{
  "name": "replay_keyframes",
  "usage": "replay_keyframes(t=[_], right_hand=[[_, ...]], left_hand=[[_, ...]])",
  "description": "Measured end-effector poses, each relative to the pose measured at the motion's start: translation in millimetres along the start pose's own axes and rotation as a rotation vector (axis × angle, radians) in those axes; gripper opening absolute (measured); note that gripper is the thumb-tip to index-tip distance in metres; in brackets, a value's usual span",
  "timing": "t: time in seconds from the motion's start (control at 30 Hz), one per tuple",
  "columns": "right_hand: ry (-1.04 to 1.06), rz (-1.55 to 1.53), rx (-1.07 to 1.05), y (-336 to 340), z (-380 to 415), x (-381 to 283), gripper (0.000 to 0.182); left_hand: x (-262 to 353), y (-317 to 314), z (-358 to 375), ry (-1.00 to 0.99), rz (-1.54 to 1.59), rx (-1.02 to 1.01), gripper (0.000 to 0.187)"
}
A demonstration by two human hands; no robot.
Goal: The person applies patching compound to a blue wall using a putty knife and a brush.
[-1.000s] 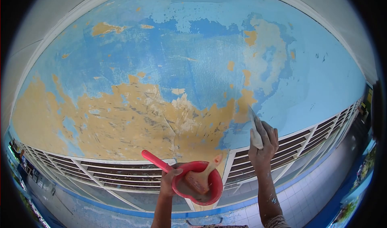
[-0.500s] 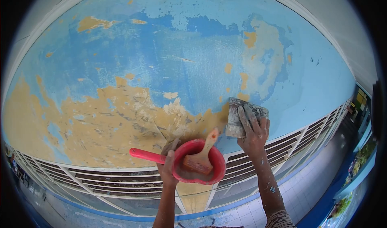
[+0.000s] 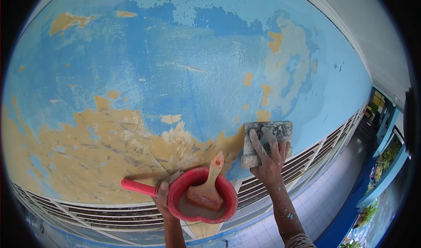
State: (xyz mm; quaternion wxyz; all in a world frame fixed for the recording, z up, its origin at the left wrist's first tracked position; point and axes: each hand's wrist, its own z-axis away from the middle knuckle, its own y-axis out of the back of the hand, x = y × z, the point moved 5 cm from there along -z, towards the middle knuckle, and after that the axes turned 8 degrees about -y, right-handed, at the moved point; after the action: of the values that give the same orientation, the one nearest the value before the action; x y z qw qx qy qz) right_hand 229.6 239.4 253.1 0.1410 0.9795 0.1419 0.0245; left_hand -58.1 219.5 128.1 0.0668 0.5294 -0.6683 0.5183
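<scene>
My left hand [image 3: 162,200] is wrapped round a red plastic dipper [image 3: 233,199] where its handle meets the bowl. Murky greyish liquid [image 3: 184,204] lies in the bowl, and a wide paintbrush [image 3: 213,173] leans there, bristles down and wooden handle up. Behind the thumb, a grey edge of something partly hidden [image 3: 173,176] shows beside the bowl. On the right, my right hand [image 3: 268,160] grips a flat, square scraper-like plate [image 3: 248,149], smeared grey and white, with fingers spread across its face. The plate overlaps the lower wall, where tan patches meet blue paint.
The wall [image 3: 175,81] has peeling blue paint and bare tan areas [image 3: 101,160]. White slatted louvres [image 3: 105,210] run below it. A tiled floor [image 3: 324,199] and planters [image 3: 381,164] lie to the right. A pale ceiling [image 3: 368,24] is at upper right.
The view has shifted, so the wall appears lower and further left. The dipper and my left hand sit lower left in view; the plate and right hand sit lower. Both holds stay the same.
</scene>
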Motion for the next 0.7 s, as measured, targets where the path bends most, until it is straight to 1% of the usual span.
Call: replay_keyframes(t=[0.03,0.07,0.1,0.13,0.17,0.2,0.23,0.27,0.33,0.43,0.5,0.53,0.57,0.63,0.7], right_hand=[[-0.002,0.006,0.002,2,1,-1,0.068],[-0.020,-0.002,-0.066,1,3,-2,0.069],[-0.037,-0.011,-0.137,1,4,-3,0.071],[-0.017,0.029,-0.102,6,2,-6,0.065],[-0.017,0.037,-0.107,8,-2,-10,0.065],[-0.013,0.032,-0.046,13,-7,-16,0.057],[-0.012,0.026,0.013,16,-8,-21,0.050],[-0.001,0.043,0.028,12,-5,-23,0.046],[-0.022,0.055,0.025,3,2,-21,0.045],[-0.052,0.079,0.033,-3,6,-19,0.043],[-0.052,0.017,0.055,-3,-3,-21,0.045],[-0.021,0.013,0.077,1,-14,-23,0.044],[-0.024,0.014,0.080,4,-27,-26,0.044],[-0.087,-0.044,0.036,8,-41,-27,0.042],[-0.092,-0.011,-0.004,10,-35,-25,0.043]], left_hand=[[0,0,0,-0.015,-0.003,-0.002,0.052],[-2,0,0,-0.011,0.016,0.008,0.048],[-3,-1,0,-0.003,0.018,0.005,0.048],[-3,-1,1,-0.012,0.027,0.021,0.048],[-3,-1,3,-0.021,0.038,0.038,0.048],[-2,-4,1,-0.063,0.068,0.076,0.040],[-1,-4,3,-0.053,0.069,0.077,0.040],[1,-4,4,-0.041,0.064,0.082,0.040],[2,-4,4,-0.033,0.063,0.085,0.040],[0,-2,2,-0.053,0.056,0.029,0.041],[-2,3,4,-0.090,-0.037,0.092,0.042],[-3,4,6,-0.051,-0.014,0.087,0.044],[-2,4,6,-0.053,-0.015,0.083,0.044],[-2,2,5,-0.050,-0.010,0.060,0.045],[-2,1,5,-0.041,-0.004,0.043,0.046]])
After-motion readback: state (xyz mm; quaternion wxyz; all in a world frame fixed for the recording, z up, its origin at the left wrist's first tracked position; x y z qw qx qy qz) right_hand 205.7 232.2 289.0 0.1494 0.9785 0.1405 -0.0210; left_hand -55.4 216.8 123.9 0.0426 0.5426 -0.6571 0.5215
